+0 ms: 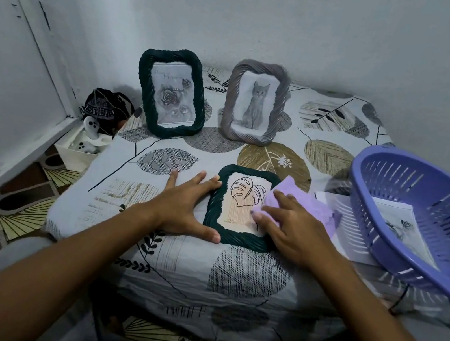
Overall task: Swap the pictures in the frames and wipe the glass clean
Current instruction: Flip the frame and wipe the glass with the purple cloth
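flat frame point(243, 207) lies glass-up near table's point(227, 290) front edge | left hand point(186, 208) spread flat, bracing its rim | right hand point(294, 231) presses purple cloth point(295, 203) on glass | likely light, rigid, glass fragile: hold by rim

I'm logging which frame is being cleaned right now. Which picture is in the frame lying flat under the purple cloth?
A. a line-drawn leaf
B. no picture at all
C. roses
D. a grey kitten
A: the flat dark green frame shows a line-drawn leaf, with the right hand pressing the purple cloth on its glass and the left hand steadying its edge; the kitten and roses stand in the upright frames behind.
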### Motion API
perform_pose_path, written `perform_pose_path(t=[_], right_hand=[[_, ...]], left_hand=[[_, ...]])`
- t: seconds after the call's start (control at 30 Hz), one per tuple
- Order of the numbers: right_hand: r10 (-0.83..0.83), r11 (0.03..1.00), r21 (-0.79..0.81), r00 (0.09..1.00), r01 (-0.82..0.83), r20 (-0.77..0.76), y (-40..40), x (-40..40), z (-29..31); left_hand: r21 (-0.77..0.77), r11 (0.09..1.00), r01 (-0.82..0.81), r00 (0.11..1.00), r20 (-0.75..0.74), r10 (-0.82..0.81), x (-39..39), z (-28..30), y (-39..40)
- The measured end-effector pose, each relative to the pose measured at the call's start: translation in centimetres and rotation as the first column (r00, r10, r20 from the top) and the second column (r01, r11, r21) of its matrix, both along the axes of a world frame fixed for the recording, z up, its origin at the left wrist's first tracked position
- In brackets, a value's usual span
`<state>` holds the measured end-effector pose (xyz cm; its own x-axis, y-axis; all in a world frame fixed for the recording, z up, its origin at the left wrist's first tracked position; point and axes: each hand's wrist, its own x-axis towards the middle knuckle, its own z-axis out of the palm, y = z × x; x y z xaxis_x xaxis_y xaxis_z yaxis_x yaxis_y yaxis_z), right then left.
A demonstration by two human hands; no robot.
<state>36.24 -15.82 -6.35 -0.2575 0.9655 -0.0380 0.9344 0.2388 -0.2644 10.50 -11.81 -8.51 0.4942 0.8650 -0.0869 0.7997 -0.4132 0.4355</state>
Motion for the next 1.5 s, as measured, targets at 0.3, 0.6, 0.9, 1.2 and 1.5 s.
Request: perform_pose_path(t=[0.3,0.6,0.9,1.2,1.5], right_hand=[[-0.144,0.989,0.04,0.982,0.14,0.123,3.1,-1.2,-1.0],[-0.15,0.988,0.061,0.983,0.144,0.104,4.7,-1.5,-1.3],[-0.19,0.981,0.053,0.977,0.186,0.098,5.0,-2.1,-1.1],[-0.203,0.979,0.005,0.974,0.204,0.102,5.5,-3.0,-1.5],[-0.085,0.996,-0.026,0.991,0.088,0.103,6.6,-5.9,-1.0]], left_hand=[[-0.018,1.0,-0.014,1.0,0.006,0.014,0.1,0.2,0.0],[0.001,1.0,-0.013,1.0,-0.016,0.013,0.1,0.0,-0.1],[-0.01,1.0,-0.015,1.0,-0.015,0.015,0.0,0.1,-0.1],[-0.025,1.0,-0.006,1.0,-0.022,0.006,0.1,0.4,-0.1],[-0.023,1.0,0.002,1.0,-0.015,-0.003,0.1,0.3,-0.1]])
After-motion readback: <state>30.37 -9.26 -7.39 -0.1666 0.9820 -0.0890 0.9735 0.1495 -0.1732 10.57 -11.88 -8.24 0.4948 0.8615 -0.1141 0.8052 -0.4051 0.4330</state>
